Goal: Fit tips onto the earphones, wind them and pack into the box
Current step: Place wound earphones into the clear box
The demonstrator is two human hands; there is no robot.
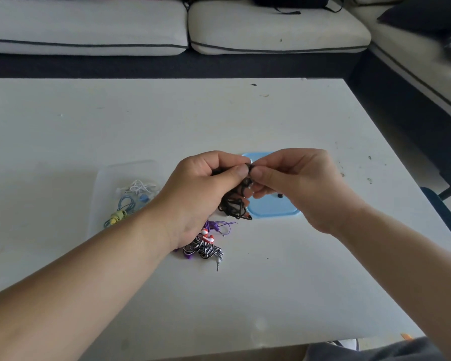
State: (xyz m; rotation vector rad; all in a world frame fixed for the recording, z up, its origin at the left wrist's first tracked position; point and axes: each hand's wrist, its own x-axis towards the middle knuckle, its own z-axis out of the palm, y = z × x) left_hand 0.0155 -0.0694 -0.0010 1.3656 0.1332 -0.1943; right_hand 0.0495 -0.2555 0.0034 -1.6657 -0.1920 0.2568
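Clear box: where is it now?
Head view, left of centre on the table: the clear box sits just left of the left hand, with wound earphones inside; the blue lid lies farther right.

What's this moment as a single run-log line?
phase: tip fitting | left hand: grips black earphones | right hand: pinches them | box: coloured sets inside | blue lid: small black tip

No readable text, label or number anywhere.
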